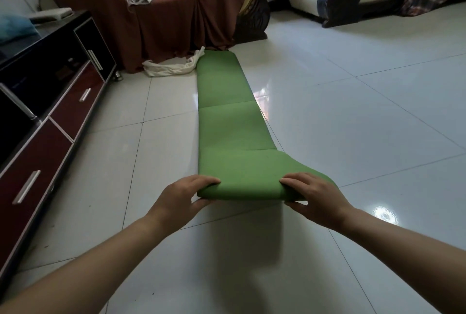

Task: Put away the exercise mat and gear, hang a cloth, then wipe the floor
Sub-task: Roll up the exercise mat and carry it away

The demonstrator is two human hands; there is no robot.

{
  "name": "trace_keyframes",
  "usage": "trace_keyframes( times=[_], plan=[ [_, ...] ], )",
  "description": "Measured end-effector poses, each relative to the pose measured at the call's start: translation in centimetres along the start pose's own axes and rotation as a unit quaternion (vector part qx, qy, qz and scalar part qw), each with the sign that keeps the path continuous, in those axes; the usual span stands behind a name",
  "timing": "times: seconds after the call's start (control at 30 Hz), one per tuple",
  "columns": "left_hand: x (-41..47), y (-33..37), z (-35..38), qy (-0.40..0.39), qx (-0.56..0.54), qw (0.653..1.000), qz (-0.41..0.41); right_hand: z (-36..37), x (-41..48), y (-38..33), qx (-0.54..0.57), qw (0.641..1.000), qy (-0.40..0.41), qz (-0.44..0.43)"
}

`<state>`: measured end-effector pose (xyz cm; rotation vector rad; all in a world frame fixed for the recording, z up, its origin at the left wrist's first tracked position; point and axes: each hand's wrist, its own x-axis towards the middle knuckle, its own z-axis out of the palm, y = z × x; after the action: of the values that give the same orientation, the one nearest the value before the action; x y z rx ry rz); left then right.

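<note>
While both arms reach forward, the left hand (181,197) and the right hand (315,195) each grip the near end of a long green exercise mat (227,124), fingers curled over its top and thumbs tucked beneath; that edge is raised slightly off the glossy white tiled floor (353,124). The rest of the mat lies flat, running away to a sofa (164,23) draped in brown fabric; 1 crumpled white cloth (171,66) lies just beside the mat's far left corner; a dark cabinet (63,102) with 2 red drawers lines the left side.
</note>
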<state>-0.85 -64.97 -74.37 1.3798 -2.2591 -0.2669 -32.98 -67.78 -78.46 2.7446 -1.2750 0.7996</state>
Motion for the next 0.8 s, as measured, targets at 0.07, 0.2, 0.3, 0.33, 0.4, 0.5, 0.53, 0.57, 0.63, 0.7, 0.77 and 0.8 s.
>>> trace_keyframes(
  times=[0.07,0.2,0.3,0.33,0.4,0.5,0.53,0.57,0.63,0.7,0.77,0.8],
  plan=[
    [-0.2,-0.1,-0.5,0.012,-0.012,1.000,-0.004,-0.3,0.2,-0.4,-0.005,1.000,0.007,0.003],
    [-1.0,-0.1,-1.9,0.032,-0.032,0.999,-0.009,-1.5,1.3,-1.3,-0.002,1.000,0.023,-0.017],
    [-1.7,0.3,-3.2,0.047,-0.049,0.997,-0.020,-2.5,1.9,-2.0,-0.005,0.999,0.027,-0.031],
    [-1.9,0.5,-3.6,0.049,-0.053,0.997,-0.023,-2.8,2.0,-2.3,-0.005,0.999,0.028,-0.032],
    [-2.2,1.0,-4.3,0.053,-0.059,0.996,-0.030,-3.4,2.2,-2.9,-0.003,0.999,0.030,-0.031],
    [-2.2,1.8,-5.9,0.037,-0.073,0.996,-0.046,-5.3,2.6,-3.9,0.009,1.000,0.008,-0.022],
    [-2.0,2.3,-6.5,0.026,-0.078,0.995,-0.050,-6.0,2.7,-4.1,0.009,1.000,-0.001,-0.022],
    [-1.9,2.8,-7.0,0.015,-0.085,0.995,-0.055,-6.9,3.0,-4.2,0.010,1.000,-0.011,-0.024],
    [-1.7,4.0,-7.8,0.000,-0.112,0.991,-0.075,-8.6,3.4,-4.3,0.019,0.999,-0.028,-0.020],
    [-2.0,5.1,-8.5,-0.020,-0.143,0.985,-0.095,-10.4,3.4,-4.5,0.024,0.999,-0.045,-0.015],
    [-2.5,6.1,-9.1,-0.038,-0.163,0.981,-0.103,-11.9,3.1,-4.8,0.027,0.997,-0.077,-0.014],
    [-2.6,6.5,-9.4,-0.042,-0.168,0.979,-0.105,-12.6,2.9,-4.9,0.032,0.995,-0.098,-0.010]
  ],
)
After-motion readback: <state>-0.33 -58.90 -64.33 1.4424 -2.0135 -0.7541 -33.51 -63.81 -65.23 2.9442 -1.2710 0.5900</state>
